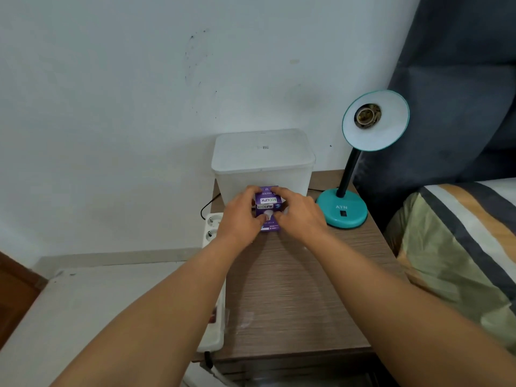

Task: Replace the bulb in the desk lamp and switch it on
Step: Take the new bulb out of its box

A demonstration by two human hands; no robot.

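A purple bulb box [267,203] stands on the wooden bedside table [293,289], in front of a white plastic container. My left hand [240,217] grips the box's left side and my right hand [300,215] grips its right side. To the right stands a teal desk lamp [346,210] with a black neck. Its shade [375,120] faces me and the socket [366,116] inside holds no bulb. A black switch [343,213] sits on the lamp's base.
The white lidded container [264,163] stands against the wall behind the box. A white power strip [213,275] lies along the table's left edge with a black cord. A bed with a striped cover [460,247] lies to the right, a dark headboard behind the lamp.
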